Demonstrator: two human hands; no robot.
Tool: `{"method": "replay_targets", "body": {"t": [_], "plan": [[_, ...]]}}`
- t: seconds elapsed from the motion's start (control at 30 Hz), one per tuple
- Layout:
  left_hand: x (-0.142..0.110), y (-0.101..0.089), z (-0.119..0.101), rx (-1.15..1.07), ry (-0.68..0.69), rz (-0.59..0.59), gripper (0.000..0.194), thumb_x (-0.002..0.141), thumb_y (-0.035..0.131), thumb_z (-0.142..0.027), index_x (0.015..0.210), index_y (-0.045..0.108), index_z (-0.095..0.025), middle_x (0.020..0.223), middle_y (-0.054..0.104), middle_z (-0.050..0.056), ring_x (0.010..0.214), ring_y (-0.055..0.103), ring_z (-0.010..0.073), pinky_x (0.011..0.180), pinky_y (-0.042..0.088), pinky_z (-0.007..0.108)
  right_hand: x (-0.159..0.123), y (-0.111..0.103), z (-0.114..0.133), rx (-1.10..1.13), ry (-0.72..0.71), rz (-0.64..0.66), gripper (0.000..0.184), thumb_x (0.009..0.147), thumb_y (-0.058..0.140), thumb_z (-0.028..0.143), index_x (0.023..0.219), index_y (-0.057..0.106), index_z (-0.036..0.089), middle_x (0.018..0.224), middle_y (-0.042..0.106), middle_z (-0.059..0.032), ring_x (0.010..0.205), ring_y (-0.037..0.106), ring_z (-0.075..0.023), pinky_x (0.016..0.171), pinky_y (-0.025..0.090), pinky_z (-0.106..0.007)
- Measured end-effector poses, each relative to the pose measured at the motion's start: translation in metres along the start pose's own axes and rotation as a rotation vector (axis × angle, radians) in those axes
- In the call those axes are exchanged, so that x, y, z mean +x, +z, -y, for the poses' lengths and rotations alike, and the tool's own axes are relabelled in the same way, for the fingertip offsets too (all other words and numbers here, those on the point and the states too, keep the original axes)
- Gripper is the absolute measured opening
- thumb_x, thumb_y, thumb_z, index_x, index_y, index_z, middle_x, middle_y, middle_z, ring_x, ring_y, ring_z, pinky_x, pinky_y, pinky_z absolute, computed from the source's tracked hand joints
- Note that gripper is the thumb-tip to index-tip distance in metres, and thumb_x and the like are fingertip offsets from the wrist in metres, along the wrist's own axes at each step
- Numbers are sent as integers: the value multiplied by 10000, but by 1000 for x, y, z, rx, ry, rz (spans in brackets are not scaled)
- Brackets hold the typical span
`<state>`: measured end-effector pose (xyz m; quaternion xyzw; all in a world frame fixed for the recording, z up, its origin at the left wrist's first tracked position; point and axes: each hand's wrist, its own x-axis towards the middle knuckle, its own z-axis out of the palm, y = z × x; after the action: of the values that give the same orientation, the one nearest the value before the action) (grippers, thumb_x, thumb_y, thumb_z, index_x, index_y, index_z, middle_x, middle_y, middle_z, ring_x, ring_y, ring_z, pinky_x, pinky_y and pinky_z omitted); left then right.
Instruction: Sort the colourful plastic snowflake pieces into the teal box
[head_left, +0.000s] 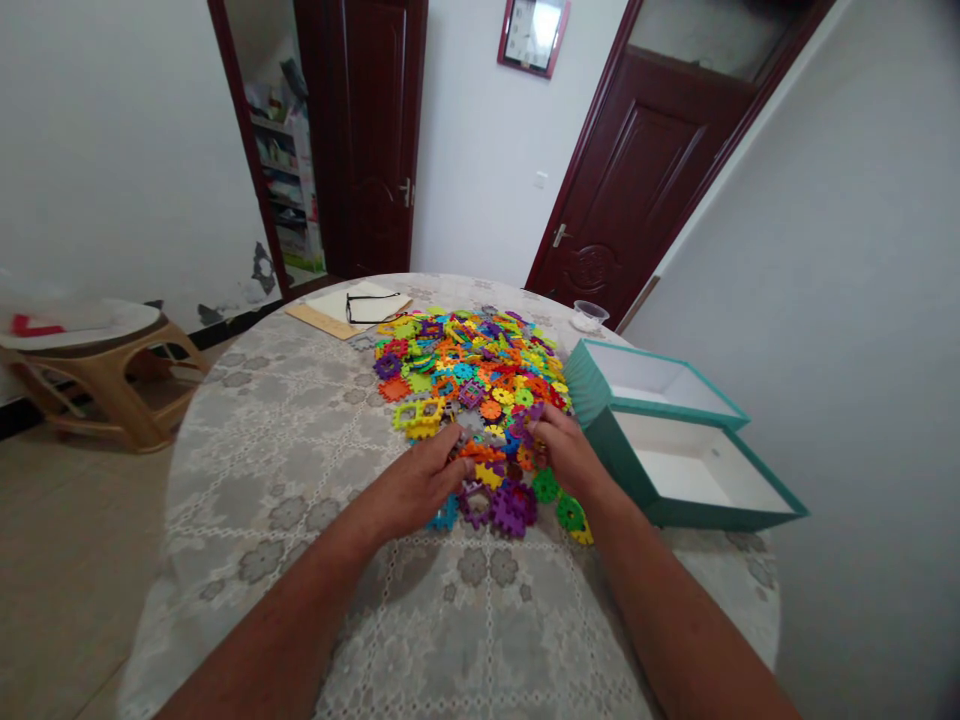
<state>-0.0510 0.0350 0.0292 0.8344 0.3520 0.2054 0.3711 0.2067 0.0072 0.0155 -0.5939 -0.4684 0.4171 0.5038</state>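
Note:
A big heap of coloured plastic gear pieces (465,370) lies in front of me. At its near left side is my left hand (424,482), thumb and fingers closed on an orange gear piece (484,453). My right hand (562,445) pinches a purple gear piece (525,422) at the heap's right side. Between and below the hands lie a yellow piece (489,476) and purple square pieces (510,510). Green round gears (570,513) rest under my right wrist. Yellow square frames (424,415) sit just beyond my left hand.
Two teal boxes with white insides, a rear one (667,385) and a front one (705,465), stand to the right. Black glasses (371,308) lie on paper beside a wooden ruler (322,322). A clear bowl (589,315) is at the back of the patterned tablecloth (262,440).

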Motion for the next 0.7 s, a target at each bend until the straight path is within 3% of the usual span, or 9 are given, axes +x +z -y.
{"method": "replay_targets", "body": {"t": [0.13, 0.33, 0.47, 0.7], "plan": [[0, 5, 6, 2, 17, 52, 220, 1018, 407, -425, 1051, 505, -231, 992, 667, 53, 916, 628, 235, 804, 483, 340, -15, 18, 6, -323, -199, 173, 109, 905, 562, 340, 905, 559, 231, 801, 568, 34, 727, 503, -158, 619, 388, -264], [-2, 8, 6, 21, -29, 20, 228, 1022, 385, -392, 1144, 499, -237, 1086, 708, 87, 1044, 657, 262, 890, 519, 369, -39, 35, 22, -518, -313, 198, 209, 1054, 414, 374, 1043, 574, 240, 1055, 670, -46, 975, 592, -217, 845, 448, -330], [-3, 7, 3, 22, -13, 46, 241, 1027, 362, -378, 1142, 505, -222, 1141, 714, 109, 1053, 667, 255, 918, 526, 371, -48, 43, 27, -628, -302, 241, 294, 988, 608, 508, 1098, 582, 237, 1066, 711, -78, 946, 622, -251, 819, 472, -348], [-5, 9, -3, 64, -25, 58, 294, 1052, 348, -401, 1176, 529, -205, 1081, 737, 113, 982, 694, 257, 821, 504, 347, -40, 51, 24, -444, -234, 211, 218, 959, 636, 415, 1075, 645, 230, 1022, 724, -21, 913, 635, -218, 820, 503, -321]]}}
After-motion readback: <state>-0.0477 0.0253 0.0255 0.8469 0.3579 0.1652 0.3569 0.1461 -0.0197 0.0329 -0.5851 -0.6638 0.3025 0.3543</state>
